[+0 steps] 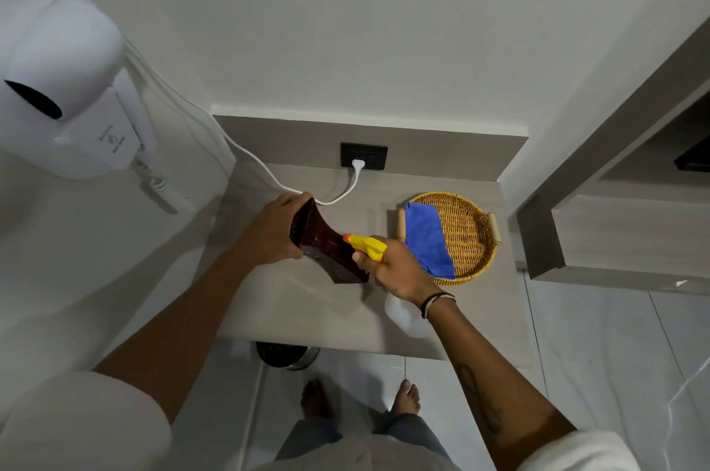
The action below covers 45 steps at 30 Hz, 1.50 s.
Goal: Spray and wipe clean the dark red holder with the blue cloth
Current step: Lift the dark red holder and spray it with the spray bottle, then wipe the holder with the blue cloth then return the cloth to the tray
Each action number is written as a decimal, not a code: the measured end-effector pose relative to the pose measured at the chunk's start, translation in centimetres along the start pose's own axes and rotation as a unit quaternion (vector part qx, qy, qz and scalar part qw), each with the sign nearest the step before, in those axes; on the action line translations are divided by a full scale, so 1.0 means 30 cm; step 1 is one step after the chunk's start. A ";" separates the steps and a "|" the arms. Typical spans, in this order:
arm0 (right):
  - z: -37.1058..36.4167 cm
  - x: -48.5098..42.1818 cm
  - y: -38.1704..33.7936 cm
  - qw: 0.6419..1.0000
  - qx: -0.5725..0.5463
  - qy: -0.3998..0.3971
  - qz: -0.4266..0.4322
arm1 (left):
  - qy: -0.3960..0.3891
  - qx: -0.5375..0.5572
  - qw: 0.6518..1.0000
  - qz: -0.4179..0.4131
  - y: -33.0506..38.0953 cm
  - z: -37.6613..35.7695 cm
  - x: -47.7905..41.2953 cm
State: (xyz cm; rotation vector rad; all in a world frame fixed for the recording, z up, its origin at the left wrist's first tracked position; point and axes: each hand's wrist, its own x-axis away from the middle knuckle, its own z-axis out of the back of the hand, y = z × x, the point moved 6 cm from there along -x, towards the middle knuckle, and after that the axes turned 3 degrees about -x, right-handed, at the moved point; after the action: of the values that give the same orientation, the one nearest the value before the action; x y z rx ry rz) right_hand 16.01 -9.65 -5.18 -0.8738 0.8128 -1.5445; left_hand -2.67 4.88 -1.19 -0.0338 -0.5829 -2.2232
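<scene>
While the left hand (pixel 274 230) grips the dark red holder (pixel 326 245) above the counter's (pixel 307 309) middle, the right hand (pixel 395 270) clasps a spray bottle (pixel 369 245); the blue cloth (pixel 428 238) lies in the wicker basket (pixel 474 236).

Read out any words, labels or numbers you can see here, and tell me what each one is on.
Wall-mounted hair dryer: a small printed mark and lettering on its base, too small and blurred to read.
Spray bottle, dark red holder, blue cloth, wall socket: no text visible.

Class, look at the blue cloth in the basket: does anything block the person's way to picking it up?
Nothing lies on the blue cloth in the wicker basket, but both hands are full: the left hand holds the dark red holder, the right hand the spray bottle.
</scene>
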 end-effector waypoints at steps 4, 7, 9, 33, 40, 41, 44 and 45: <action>0.015 0.012 0.036 1.000 0.008 0.010 -0.026 | 0.001 -0.014 1.000 -0.004 0.017 0.011 0.005; 0.037 0.028 0.072 0.998 0.030 0.007 -0.046 | -0.002 -0.024 1.000 0.000 0.033 0.015 0.004; 0.085 0.053 0.092 0.997 0.035 0.030 -0.065 | 0.006 -0.045 0.999 -0.014 0.048 0.020 -0.001; 0.556 0.031 0.380 0.949 0.013 0.300 -0.096 | 0.001 -0.147 0.989 -0.018 0.140 0.020 -0.006; 0.589 0.079 0.328 0.898 0.099 0.424 -0.059 | 0.014 -0.148 0.989 -0.022 0.109 0.008 -0.023; 0.565 0.087 0.287 0.890 0.130 0.436 -0.003 | 0.018 -0.152 0.988 -0.028 0.106 0.001 -0.024; 0.417 0.030 0.218 0.926 0.150 0.331 0.100 | 0.030 -0.159 0.986 -0.041 0.098 -0.022 -0.025; 0.363 -0.004 0.224 0.944 0.169 0.273 0.082 | 0.032 -0.159 0.986 -0.044 0.097 -0.026 -0.028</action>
State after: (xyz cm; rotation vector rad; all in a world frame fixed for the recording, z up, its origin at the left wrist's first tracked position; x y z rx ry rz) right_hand 28.73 -10.83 -5.71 -0.1145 0.9423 -1.7308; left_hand 0.14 3.51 -0.91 -0.1019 -0.1931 -2.3750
